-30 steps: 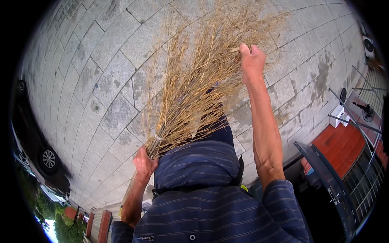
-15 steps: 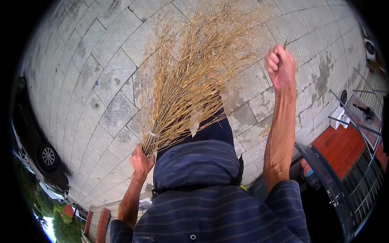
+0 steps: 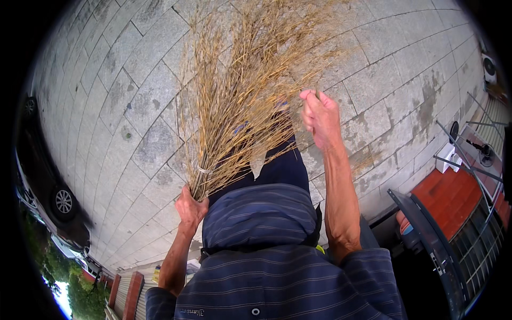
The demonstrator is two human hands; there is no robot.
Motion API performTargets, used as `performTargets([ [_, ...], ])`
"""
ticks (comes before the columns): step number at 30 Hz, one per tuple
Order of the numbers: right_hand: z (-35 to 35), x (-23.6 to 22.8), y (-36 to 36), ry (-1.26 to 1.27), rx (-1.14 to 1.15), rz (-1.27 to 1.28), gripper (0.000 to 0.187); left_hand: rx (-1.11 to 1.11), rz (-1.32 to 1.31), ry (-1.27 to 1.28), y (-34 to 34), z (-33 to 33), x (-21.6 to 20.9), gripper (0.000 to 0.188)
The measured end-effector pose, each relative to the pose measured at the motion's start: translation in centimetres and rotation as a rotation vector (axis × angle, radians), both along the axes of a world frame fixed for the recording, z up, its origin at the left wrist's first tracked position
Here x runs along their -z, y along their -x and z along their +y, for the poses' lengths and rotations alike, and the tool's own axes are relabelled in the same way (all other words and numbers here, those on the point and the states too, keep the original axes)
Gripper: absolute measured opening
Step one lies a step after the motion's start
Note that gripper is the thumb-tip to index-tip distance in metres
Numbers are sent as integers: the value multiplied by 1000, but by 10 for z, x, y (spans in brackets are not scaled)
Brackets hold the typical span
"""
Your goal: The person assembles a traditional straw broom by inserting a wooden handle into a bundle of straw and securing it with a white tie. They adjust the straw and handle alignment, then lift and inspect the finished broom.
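My left hand (image 3: 191, 206) is closed round the butt end of a bundle of dry, straw-coloured stalks (image 3: 234, 106), much like a twig broom. Just beyond that fist, a pale tie (image 3: 203, 170) binds the stalks. From there they fan out away from me, over my dark trousers and the paving. My right hand (image 3: 323, 118) is a fist raised just right of the fan, apart from the tie. A small, thin, dark tip shows at its top; the rest is hidden in the fingers, so its kind is unclear.
Grey stone paving (image 3: 149, 96) spreads all round. A dark car (image 3: 53, 192) stands at the left edge. On the right are a metal-framed rack (image 3: 474, 165), a red panel (image 3: 445, 197) and a dark barred frame (image 3: 432, 240). An appliance with a round fan (image 3: 489, 66) sits far right.
My right fist has moved left and nearer to me, from out over the paving to beside the stalks. The bundle has shifted slightly, its fan swinging a little left; my left hand keeps its grip.
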State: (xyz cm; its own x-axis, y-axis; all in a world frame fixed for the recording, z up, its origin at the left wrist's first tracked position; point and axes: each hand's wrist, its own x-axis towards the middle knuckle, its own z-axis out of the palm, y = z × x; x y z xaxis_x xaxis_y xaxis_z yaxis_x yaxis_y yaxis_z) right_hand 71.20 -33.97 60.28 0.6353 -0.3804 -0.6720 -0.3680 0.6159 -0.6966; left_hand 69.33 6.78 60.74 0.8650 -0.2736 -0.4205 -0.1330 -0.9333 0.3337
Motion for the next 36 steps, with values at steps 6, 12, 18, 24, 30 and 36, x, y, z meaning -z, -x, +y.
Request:
performTargets([
  [6,23,26,17,308,-76,246,21,-13,25,-35,7,-1,6,47],
  [12,33,36,13,461,-79,189,21,-11,28,-14,7,-1,4,49],
  [18,37,34,13,426,-82,212,15,-10,42,0,5,-5,1,47],
  [24,37,35,18,411,44,233,11,-48,68,-14,7,-6,2,43],
  [30,-2,24,21,277,219,301,10,-72,135,-35,13,-6,3,44],
  [36,-82,8,47,77,315,-156,17,-97,117,-57,11,19,2,43],
])
